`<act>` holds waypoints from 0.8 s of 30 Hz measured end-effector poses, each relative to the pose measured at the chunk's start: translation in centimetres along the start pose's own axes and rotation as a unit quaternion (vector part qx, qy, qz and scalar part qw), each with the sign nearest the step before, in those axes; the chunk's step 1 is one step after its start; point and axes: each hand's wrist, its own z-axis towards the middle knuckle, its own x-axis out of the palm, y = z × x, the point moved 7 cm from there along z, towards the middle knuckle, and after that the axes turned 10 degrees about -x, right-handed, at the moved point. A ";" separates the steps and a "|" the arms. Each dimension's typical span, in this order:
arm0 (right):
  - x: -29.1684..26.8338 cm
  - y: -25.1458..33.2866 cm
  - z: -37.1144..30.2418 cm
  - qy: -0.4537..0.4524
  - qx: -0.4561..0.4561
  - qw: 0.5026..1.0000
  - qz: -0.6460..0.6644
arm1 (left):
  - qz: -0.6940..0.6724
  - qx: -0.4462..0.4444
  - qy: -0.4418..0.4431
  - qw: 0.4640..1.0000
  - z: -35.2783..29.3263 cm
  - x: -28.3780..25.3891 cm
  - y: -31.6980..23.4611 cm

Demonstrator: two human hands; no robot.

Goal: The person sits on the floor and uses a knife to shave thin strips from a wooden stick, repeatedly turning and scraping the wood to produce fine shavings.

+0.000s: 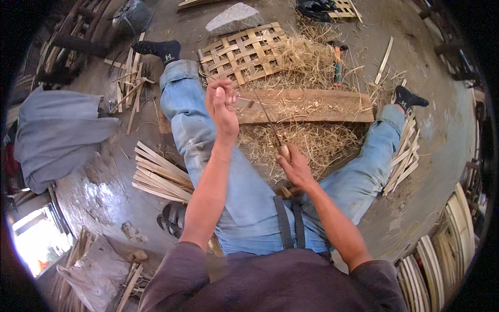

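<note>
My right hand (297, 167) is closed round the wooden handle of a knife (270, 122), whose long narrow blade points up and to the left. My left hand (222, 106) is raised above my left knee, fingers closed on a short thin strip (244, 103), probably split bamboo or wood. The strip's free end reaches toward the blade; whether they touch I cannot tell. Beneath both lies a thick wooden plank (312, 106) across the floor between my legs. Curly pale shavings (322, 143) cover its top partly and heap up around it.
Beyond the plank are a woven strip panel (241, 52), a grey stone (234, 18) and a tool with an orange and green handle (338, 67). Bundles of split strips lie beside my left leg (161, 174) and right leg (404, 156). Grey cloth (62, 135) hangs at the left.
</note>
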 end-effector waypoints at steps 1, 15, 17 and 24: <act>0.5 0.6 0.5 -0.026 -0.050 0.998 0.009 | -0.002 -0.003 0.007 1.000 0.0 -0.1 0.2; 2.4 5.4 5.8 0.009 -0.046 0.998 0.034 | 0.154 0.036 -0.099 0.982 0.3 -0.3 0.5; 3.3 4.5 5.4 0.022 -0.039 0.998 0.042 | 0.139 0.044 -0.131 0.981 -0.4 -0.9 1.0; 4.3 5.7 5.8 0.074 -0.007 0.996 0.039 | 0.108 0.059 -0.159 0.980 -0.8 -3.0 -0.1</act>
